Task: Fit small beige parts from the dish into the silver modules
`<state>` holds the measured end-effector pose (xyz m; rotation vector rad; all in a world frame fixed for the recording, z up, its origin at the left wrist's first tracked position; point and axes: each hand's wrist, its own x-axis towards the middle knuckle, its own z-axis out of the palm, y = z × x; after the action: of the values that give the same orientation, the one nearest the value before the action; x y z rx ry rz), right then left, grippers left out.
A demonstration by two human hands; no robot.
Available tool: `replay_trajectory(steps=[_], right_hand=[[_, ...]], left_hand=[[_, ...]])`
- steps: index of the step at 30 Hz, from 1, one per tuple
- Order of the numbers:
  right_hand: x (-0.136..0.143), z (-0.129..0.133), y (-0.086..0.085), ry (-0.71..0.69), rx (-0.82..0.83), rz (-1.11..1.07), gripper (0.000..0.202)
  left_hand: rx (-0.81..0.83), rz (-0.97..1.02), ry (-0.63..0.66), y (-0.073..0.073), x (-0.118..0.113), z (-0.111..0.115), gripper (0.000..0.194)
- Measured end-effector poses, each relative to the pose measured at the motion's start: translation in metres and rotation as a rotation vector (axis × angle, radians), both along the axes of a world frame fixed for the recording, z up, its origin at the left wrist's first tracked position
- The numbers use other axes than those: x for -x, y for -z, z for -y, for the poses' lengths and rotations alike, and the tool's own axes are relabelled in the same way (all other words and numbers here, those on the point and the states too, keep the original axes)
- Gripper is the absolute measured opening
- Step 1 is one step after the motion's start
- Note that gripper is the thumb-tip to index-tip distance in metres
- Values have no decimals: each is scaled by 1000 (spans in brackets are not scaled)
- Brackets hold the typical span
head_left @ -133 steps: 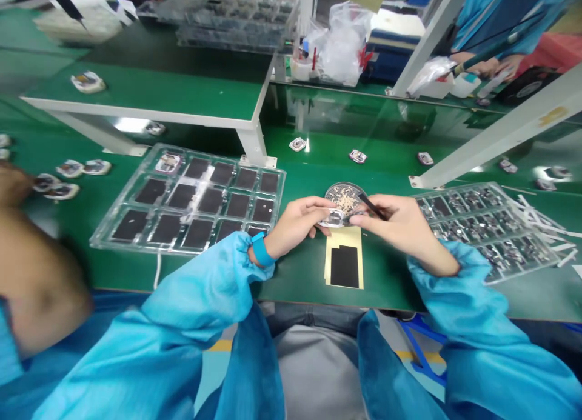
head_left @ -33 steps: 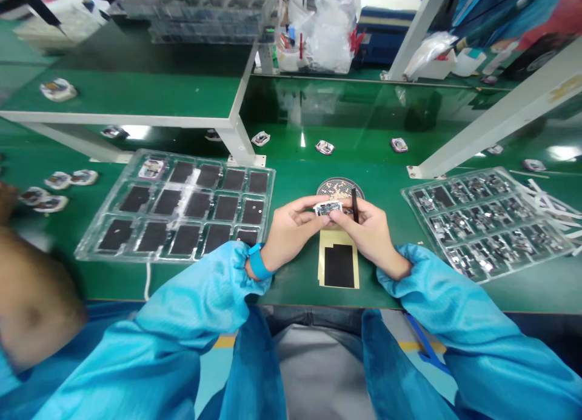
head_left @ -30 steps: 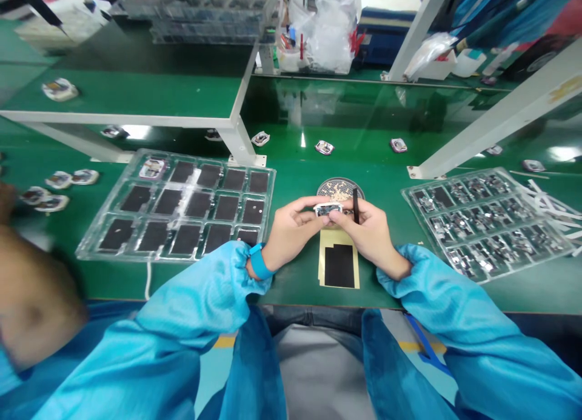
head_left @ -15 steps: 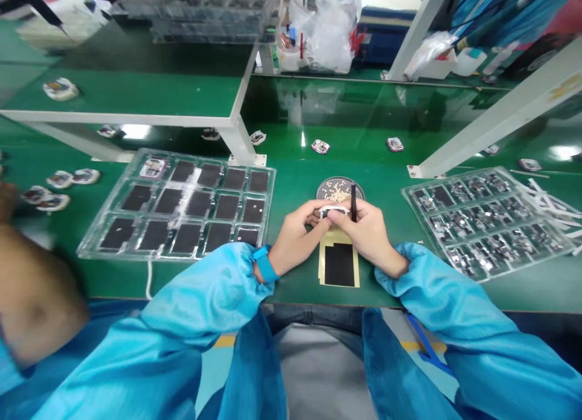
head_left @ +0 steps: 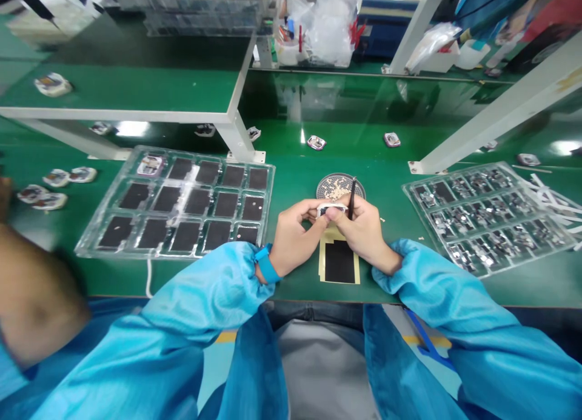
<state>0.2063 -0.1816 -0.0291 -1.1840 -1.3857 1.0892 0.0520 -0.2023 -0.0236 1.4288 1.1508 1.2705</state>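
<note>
A small white-rimmed part (head_left: 331, 210) is held between both hands at the centre. My left hand (head_left: 300, 235), with a blue band at its wrist, grips the part's left side. My right hand (head_left: 364, 229) has its thumb pressed on the part's front, and it also holds black tweezers (head_left: 351, 196) upright. Just behind the hands is a round dish (head_left: 324, 183) of tiny pale pieces. Below them lies a yellow sheet (head_left: 322, 268) with a black rectangle (head_left: 340, 263) on it.
A clear tray of black pieces (head_left: 182, 205) lies left, a tray of metallic parts (head_left: 495, 217) right. White-rimmed parts (head_left: 50, 200) lie far left near another person's arm (head_left: 39, 280). Shelf legs (head_left: 240, 138) stand behind; white strips (head_left: 552, 205) lie far right.
The view has shifted slightly. The tweezers in my right hand lean a little more to the right at the top. Both hands still hold the white-rimmed part.
</note>
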Motion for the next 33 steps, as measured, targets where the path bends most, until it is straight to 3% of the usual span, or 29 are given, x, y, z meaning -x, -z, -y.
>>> replay_trajectory(steps=[6, 11, 16, 18, 23, 33], right_hand=[[3, -4, 3, 12, -34, -3, 42], [-5, -13, 1, -46, -56, 106, 41], [-26, -16, -16, -20, -367, 273, 22], [-32, -17, -19, -70, -430, 328, 15], [-35, -19, -11, -199, -510, 367, 11], [-34, -18, 1, -187, -578, 460, 10]], left_hand=[[-31, -32, -38, 1, -1, -3, 21], [-17, -77, 20, 1, 5, -12, 22], [-157, -296, -6, -4, 11, -13, 21], [-186, -341, -2, -5, 11, -13, 21], [-219, -405, -5, -3, 11, -13, 21], [-239, -503, 1, -2, 12, -15, 19]])
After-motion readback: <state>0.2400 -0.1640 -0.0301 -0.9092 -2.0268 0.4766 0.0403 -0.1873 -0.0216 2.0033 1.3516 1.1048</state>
